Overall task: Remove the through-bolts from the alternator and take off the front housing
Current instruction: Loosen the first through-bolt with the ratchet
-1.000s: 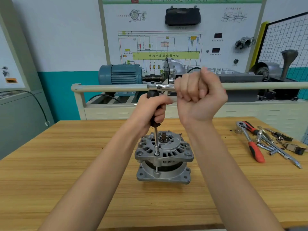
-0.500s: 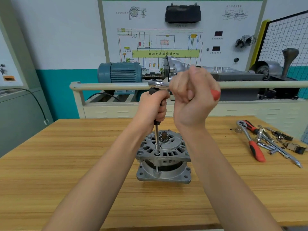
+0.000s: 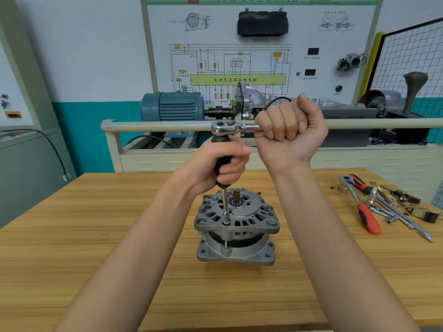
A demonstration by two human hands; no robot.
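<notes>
The grey alternator stands upright on the wooden table, front housing on top with the shaft end showing. A socket extension with a black grip runs straight down onto a through-bolt at the housing's front edge; the bolt's shank shows in the gap below. My left hand is closed around the black grip. My right hand is fisted on the handle of a chrome ratchet whose head sits on top of the extension, handle pointing right.
Loose tools lie at the table's right: a red-handled ratchet, chrome bars and sockets. Behind the table stands a training bench with a beige rail, a blue motor and a wiring board.
My right hand swung the ratchet handle: it went toward the left half a second ago and is now back out to the right. The left hand kept its grip on the extension.
</notes>
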